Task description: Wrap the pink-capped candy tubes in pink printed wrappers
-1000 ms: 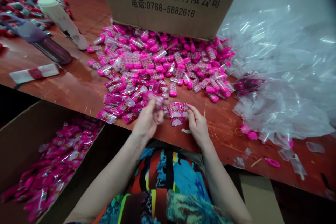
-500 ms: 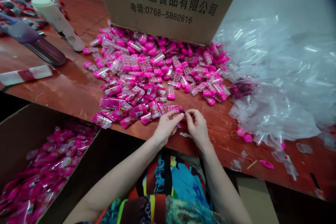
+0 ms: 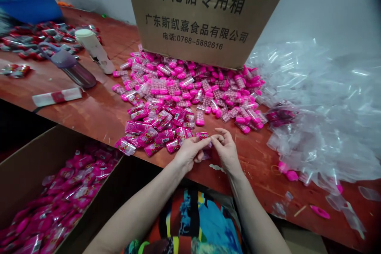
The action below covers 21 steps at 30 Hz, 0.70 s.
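Note:
My left hand (image 3: 190, 151) and my right hand (image 3: 225, 149) meet above the table's front edge, thumbs and forefingers pinched together. Between the fingertips is something small that I cannot make out. Just behind the hands lies a pink labelled candy bottle (image 3: 202, 135), partly covered by my fingers. To the left spreads a group of similar pink labelled bottles (image 3: 163, 137) in shiny sleeves. Farther back lies a heap of clear candy bottles (image 3: 178, 83) with pink caps and pale pink balls.
A cardboard box (image 3: 196, 20) rises behind the heap. Clear plastic sleeves (image 3: 324, 119) pile up at right, beside pink printed sleeves (image 3: 279, 114). At left stand a purple bottle (image 3: 77, 72) and a white tumbler (image 3: 97, 51). An open carton (image 3: 29, 151) below holds pink packs.
The view has shifted, so the table appears lower and more of the box and left side shows. My hands stay pinched together; the pink bit earlier between the fingertips is less visible.

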Available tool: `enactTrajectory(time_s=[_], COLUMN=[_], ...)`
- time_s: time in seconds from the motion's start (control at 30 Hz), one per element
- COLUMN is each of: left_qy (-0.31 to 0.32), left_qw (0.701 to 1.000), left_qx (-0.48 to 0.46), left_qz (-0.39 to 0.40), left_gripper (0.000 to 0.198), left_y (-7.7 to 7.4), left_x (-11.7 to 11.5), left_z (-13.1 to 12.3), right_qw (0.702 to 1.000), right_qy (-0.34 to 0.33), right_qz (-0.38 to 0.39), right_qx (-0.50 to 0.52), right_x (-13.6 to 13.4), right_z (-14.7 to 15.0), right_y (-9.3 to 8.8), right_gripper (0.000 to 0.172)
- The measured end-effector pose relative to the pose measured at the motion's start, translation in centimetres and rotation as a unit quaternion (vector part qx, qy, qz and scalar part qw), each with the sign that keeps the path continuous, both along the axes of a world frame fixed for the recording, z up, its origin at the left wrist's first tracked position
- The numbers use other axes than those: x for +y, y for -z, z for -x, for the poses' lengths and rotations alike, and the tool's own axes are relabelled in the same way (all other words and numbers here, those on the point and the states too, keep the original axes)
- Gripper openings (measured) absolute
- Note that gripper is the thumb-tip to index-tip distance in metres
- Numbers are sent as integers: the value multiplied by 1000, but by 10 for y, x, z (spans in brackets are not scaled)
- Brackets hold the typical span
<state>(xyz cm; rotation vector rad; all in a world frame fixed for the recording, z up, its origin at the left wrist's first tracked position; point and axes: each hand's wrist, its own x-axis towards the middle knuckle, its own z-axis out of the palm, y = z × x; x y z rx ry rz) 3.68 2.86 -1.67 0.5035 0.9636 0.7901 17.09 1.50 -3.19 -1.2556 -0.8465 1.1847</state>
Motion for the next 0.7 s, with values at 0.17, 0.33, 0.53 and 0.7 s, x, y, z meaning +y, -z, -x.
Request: enactTrajectory(time_s=[0.17, 0.33, 0.53, 0.7], left_qy=[-33, -57, -78, -80], left_qw=[999, 998, 996, 996], left_qx=[-23, -19, -30, -38], left_qz=[32, 31, 21, -16], left_gripper=[38, 33, 34, 66], left_y=[-3, -8, -19, -29], left_x=[3, -3, -4, -7], left_z=[5, 6, 10, 12], right_qw=[991, 845, 562, 582], right_qy=[-54, -139, -259, -274], right_qz=[-35, -200, -234, -155], right_qx=[-113, -475, -750, -750], right_x=[12, 61, 98, 96], right_z=[-1, -20, -19, -25], right_y=[-4, 12, 17, 12], right_gripper=[30, 34, 45, 26])
